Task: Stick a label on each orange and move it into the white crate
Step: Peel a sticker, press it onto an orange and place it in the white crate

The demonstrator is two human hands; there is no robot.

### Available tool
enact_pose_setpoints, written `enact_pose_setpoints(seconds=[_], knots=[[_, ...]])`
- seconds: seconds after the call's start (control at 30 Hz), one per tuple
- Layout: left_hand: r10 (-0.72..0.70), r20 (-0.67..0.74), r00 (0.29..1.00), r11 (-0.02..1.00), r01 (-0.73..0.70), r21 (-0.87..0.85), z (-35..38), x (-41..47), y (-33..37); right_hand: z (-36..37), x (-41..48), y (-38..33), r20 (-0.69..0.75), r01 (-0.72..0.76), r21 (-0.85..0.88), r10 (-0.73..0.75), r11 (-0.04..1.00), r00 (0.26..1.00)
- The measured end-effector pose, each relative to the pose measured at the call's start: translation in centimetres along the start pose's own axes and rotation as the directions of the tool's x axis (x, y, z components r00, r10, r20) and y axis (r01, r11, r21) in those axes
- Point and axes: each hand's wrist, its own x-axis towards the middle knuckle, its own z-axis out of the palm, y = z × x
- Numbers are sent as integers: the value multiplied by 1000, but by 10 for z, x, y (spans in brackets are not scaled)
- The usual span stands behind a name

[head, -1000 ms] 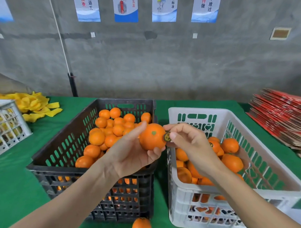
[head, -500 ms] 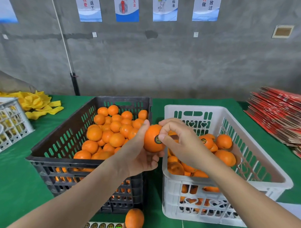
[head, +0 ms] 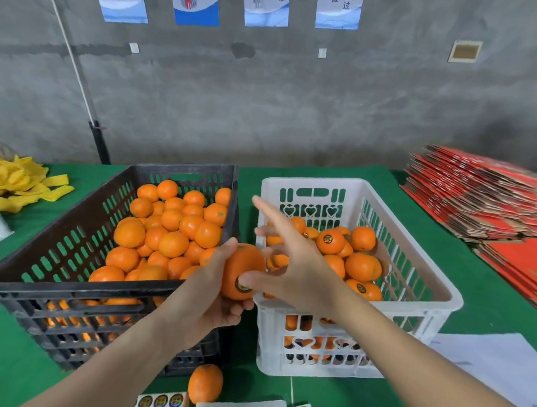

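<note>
Curled round the orange, the left hand cups it from below and from the side, with the thumb over the top and the fingers under it. The right hand is spread, its fingers straight and apart, and only its thumb touches the fruit, pressing on the round dark label on the near face. The orange is in the air, over the gap between the black crate and the white crate, just beside the near left corner of the white one.

The fruit looks light enough for one hand and firm, but its peel probably gives a little under pressure. It is round and smooth, so it can roll out of a loose palm. The safest hold seems to be around its widest part, with the fingers away from the label. The label is thin, and on a dimpled peel its edge may lift, so pressing from the middle outwards appears sensible.

Labelled oranges already lie in the white crate, so this one would best be set down low among them and not dropped, because a fall may bruise it. One loose orange lies on the green cloth beside a sheet of labels.
</note>
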Motion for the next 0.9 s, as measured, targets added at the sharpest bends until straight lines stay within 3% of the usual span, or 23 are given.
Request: enact_pose_setpoints(seconds=[0.1, 0.2, 0.27, 0.33, 0.4, 0.47, 0.53, 0.6, 0.67, 0.77, 0.83, 0.9], knots=[[19, 58, 998, 999, -20, 26, 11, 5, 0, -5, 3, 5, 119, 19, -9, -18, 1000, 993], [36, 99, 994, 998, -40, 41, 16, 13, 2, -25, 23, 20, 63, -11, -125, 19, 992, 998], [41, 90, 995, 995, -49, 89, 11, 17, -2, -50, 42, 39, -13, -160, -201, 160, 966, 987], [44, 107, 993, 979, -64, 194, 2, 17, -13, -72, 53, 65, -68, -383, -378, 387, 843, 920], [2, 138, 990, 942, -48, 333, -6, 16, -30, -81, 48, 90, -15, -487, -582, 590, 651, 807], [-91, 141, 986, 814, -8, 580, -14, 19, -53, -80, 36, 103, 78, -455, -738, 732, 499, 677], [-197, 131, 972, 537, -4, 844, -20, 27, -81, -75, 28, 111, 87, -415, -800, 769, 433, 634], [-302, 100, 948, 234, -28, 972, -24, 34, -109, -71, 25, 120, 61, -380, -815, 717, 437, 694], [-366, 57, 929, 46, -43, 998, -26, 38, -136, -69, 22, 124, 34, -344, -839, 672, 421, 740], [-343, 45, 938, -54, -67, 996, -24, 45, -166, -66, 23, 125, 27, -239, -874, 534, 422, 845], [-285, 44, 958, -73, -67, 995, -22, 49, -178, -56, 18, 114, -45, -198, -782, 264, 591, 964], [-227, 60, 972, -14, -65, 998, -24, 52, -180, -38, 5, 96, -142, -54, -649, -51, 759, 989]])
